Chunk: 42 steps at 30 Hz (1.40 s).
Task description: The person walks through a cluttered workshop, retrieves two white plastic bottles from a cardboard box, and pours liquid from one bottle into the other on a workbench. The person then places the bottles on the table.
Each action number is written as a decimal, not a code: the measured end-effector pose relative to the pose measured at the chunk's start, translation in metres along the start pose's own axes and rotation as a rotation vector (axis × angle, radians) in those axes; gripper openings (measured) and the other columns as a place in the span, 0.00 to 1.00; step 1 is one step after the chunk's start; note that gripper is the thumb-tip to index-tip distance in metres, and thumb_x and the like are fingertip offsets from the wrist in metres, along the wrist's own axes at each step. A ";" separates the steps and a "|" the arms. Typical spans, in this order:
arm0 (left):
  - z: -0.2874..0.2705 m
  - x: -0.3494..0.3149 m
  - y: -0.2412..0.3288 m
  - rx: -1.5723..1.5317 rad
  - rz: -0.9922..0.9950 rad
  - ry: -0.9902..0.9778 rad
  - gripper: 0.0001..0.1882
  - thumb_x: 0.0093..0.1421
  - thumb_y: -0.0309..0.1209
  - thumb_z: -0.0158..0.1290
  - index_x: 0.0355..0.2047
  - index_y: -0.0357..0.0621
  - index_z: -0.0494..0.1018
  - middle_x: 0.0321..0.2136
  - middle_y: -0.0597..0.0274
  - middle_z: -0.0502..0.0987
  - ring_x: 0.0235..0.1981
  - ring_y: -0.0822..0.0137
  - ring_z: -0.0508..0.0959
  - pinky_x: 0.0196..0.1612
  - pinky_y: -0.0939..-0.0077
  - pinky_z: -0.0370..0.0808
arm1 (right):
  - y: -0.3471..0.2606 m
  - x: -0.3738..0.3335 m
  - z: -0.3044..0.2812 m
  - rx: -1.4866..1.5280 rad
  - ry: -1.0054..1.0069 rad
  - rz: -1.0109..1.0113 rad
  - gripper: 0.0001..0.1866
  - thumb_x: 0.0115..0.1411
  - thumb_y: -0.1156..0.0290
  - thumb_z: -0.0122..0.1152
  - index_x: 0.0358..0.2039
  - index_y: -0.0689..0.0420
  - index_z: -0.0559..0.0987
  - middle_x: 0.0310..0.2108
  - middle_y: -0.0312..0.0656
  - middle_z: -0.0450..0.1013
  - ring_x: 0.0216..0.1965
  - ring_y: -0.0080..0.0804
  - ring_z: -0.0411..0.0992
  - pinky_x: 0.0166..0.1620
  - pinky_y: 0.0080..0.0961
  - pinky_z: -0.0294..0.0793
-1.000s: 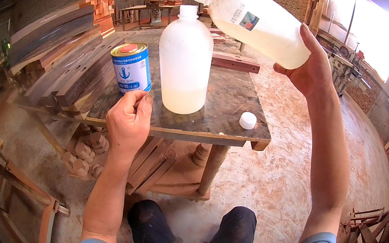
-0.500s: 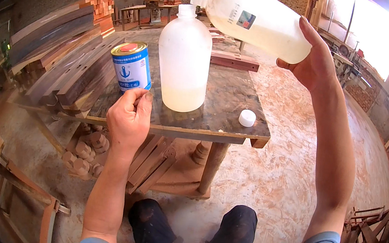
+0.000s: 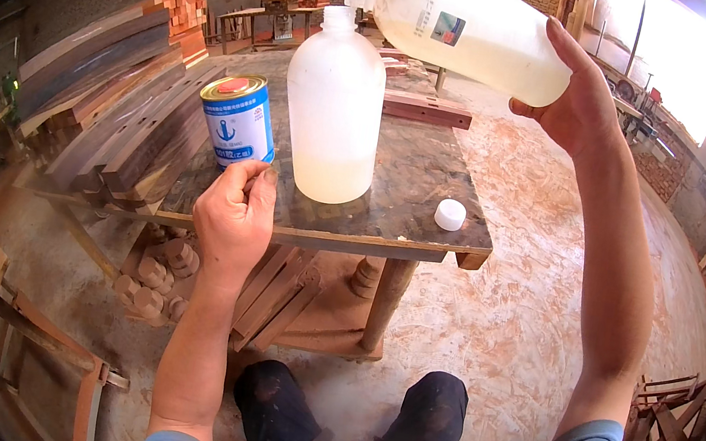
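Note:
My right hand (image 3: 576, 98) grips the base of a translucent plastic bottle (image 3: 465, 33) with a small printed label. The bottle is tipped almost level, its open neck pointing left, just above the mouth of a second bottle. That second bottle (image 3: 333, 109) stands upright on the table, uncapped, with pale yellowish liquid in its lower part. My left hand (image 3: 234, 213) is closed in a pinch at the table's front edge, in front of a blue and white can (image 3: 239, 121); whatever its fingers hold is hidden. A white screw cap (image 3: 449, 214) lies to the right.
The dark worktable (image 3: 432, 173) carries stacked dark wood beams (image 3: 143, 141) on its left and a reddish wood piece (image 3: 427, 110) at the back. Wooden offcuts (image 3: 156, 274) sit below. A wooden frame (image 3: 49, 331) stands lower left; scrap wood (image 3: 671, 428) is piled at right.
My right hand and the tipped bottle have shifted slightly up, with the bottle a touch closer to level. The left hand, can and standing bottle have stayed put.

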<state>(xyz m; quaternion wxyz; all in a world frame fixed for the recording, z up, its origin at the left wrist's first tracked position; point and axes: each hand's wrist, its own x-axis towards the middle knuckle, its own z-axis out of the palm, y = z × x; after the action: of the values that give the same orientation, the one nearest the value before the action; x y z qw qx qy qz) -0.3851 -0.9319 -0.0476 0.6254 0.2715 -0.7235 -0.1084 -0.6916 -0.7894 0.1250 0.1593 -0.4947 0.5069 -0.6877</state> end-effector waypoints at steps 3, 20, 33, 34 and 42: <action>0.000 0.000 0.000 0.004 0.004 0.002 0.09 0.64 0.30 0.61 0.38 0.36 0.80 0.26 0.52 0.82 0.26 0.61 0.83 0.32 0.69 0.77 | -0.002 0.003 -0.002 0.037 0.020 0.038 0.32 0.64 0.38 0.60 0.57 0.49 0.74 0.46 0.40 0.74 0.47 0.34 0.72 0.39 0.37 0.72; 0.000 -0.001 0.002 0.010 0.009 0.005 0.07 0.64 0.28 0.60 0.38 0.36 0.80 0.26 0.52 0.82 0.25 0.61 0.83 0.31 0.70 0.77 | -0.008 0.013 -0.008 -0.007 0.053 0.040 0.35 0.61 0.36 0.64 0.58 0.49 0.73 0.49 0.41 0.73 0.51 0.36 0.70 0.40 0.39 0.72; 0.000 -0.001 0.001 0.016 0.016 0.000 0.09 0.67 0.30 0.60 0.39 0.34 0.79 0.24 0.60 0.78 0.25 0.72 0.76 0.32 0.74 0.74 | -0.014 0.016 -0.007 -0.043 0.063 0.035 0.34 0.63 0.37 0.62 0.59 0.49 0.73 0.49 0.41 0.74 0.51 0.36 0.71 0.41 0.40 0.71; 0.000 -0.001 0.002 0.021 0.013 -0.002 0.08 0.66 0.29 0.60 0.39 0.35 0.79 0.24 0.57 0.80 0.25 0.68 0.78 0.32 0.72 0.75 | -0.014 0.016 -0.007 -0.045 0.074 0.036 0.34 0.63 0.38 0.62 0.59 0.49 0.73 0.49 0.41 0.74 0.51 0.36 0.71 0.41 0.40 0.70; -0.001 -0.001 0.002 0.027 0.014 0.000 0.07 0.64 0.28 0.60 0.38 0.36 0.80 0.26 0.52 0.82 0.25 0.60 0.83 0.31 0.69 0.77 | -0.017 0.022 -0.011 -0.033 0.028 0.051 0.34 0.64 0.38 0.61 0.59 0.50 0.73 0.48 0.42 0.75 0.48 0.35 0.74 0.36 0.35 0.73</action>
<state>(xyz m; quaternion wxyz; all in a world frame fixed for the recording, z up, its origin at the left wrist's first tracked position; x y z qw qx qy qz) -0.3846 -0.9292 -0.0469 0.6224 0.2746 -0.7269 -0.0942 -0.7066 -0.7918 0.1507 0.1615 -0.4743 0.5330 -0.6819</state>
